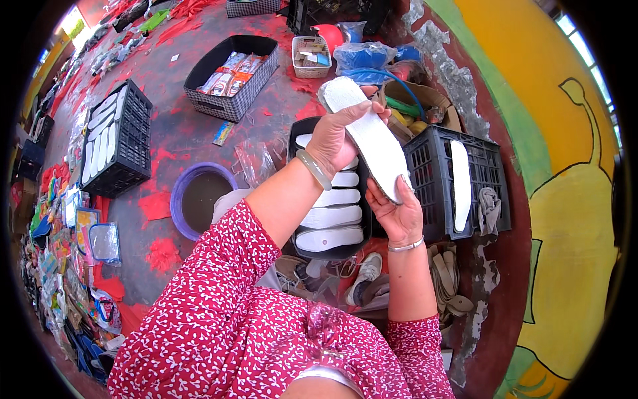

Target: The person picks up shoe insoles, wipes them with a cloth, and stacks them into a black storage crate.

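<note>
The left-hand grip is clasped around the upper part of a white sole, its lower end being held by the right-hand grip. Open floor is left beyond a purple tub; a dark basket is partly screened; rightward, room is bounded by a black crate. The sole is elongated, round-ended, grey-edged.

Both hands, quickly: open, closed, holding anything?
Left hand: closed on the white sole-shaped piece, near its far end.
Right hand: holding that same piece at its near end.
</note>
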### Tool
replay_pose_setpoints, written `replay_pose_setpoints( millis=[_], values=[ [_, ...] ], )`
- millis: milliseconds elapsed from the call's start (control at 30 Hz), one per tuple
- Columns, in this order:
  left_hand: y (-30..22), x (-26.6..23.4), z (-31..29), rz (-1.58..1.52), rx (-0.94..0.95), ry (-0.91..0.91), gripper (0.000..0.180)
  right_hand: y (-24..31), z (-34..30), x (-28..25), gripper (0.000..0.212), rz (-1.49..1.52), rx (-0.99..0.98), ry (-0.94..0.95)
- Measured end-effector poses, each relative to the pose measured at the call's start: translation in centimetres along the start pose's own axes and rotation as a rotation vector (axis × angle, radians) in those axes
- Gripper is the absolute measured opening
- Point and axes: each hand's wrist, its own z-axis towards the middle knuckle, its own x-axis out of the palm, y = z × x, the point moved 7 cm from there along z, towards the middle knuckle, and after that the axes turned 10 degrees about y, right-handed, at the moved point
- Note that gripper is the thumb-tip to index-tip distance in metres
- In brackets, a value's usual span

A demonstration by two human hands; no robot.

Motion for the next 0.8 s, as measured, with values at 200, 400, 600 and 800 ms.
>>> replay_pose_setpoints(
  millis=[200, 400, 600, 800],
  values=[
    [-0.4, -1.2, 0.2, 0.048, 0.034, -0.061, 0.025, 0.7, -0.2, 1.0, 0.045, -0.131, -0.049, 0.02],
    [-0.4, -1.5, 0.0, 0.012, 0.067, -0.12, 0.011, 0.5, -0.6, 1.9, 0.048, -0.234, -0.045, 0.047],
    [-0.2, -1.1, -0.3, 0.089, 0.092, -0.151, 0.009, 1.6, -0.2, 2.3, 0.039, -0.544, -0.146, 0.014],
    [-0.3, -0.3, -0.2, 0.584, 0.19, -0.077, 0.015, 1.8, -0.2, 2.3, 0.034, -0.63, -0.247, -0.052]
  ],
)
